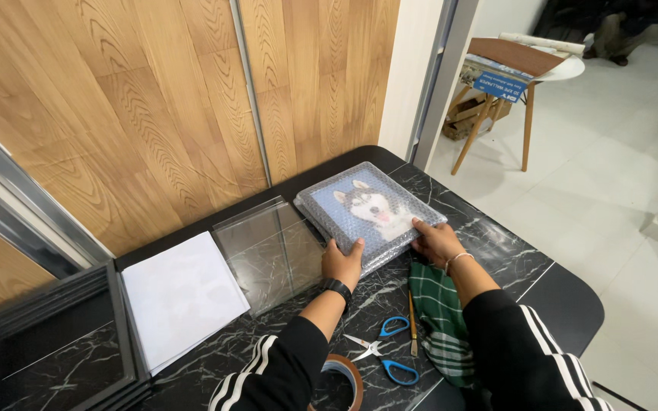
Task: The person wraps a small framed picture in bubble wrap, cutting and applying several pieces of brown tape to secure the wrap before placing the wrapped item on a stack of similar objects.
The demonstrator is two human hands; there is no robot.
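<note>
On the near edge of the bubble-wrapped picture (371, 207), both hands (343, 261) rest flat.

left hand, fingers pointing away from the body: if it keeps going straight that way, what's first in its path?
The left hand already rests on the near edge of the bubble-wrapped dog picture, so that comes first. Past it, probably bare black marble table, then the wood-panelled wall.

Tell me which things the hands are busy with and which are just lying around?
Busy with:
- bubble-wrapped dog picture, touched by left hand and right hand

Lying about:
- blue scissors
- tape roll
- pencil
- green checked cloth
- clear sheets
- white paper stack
- black frames
</note>
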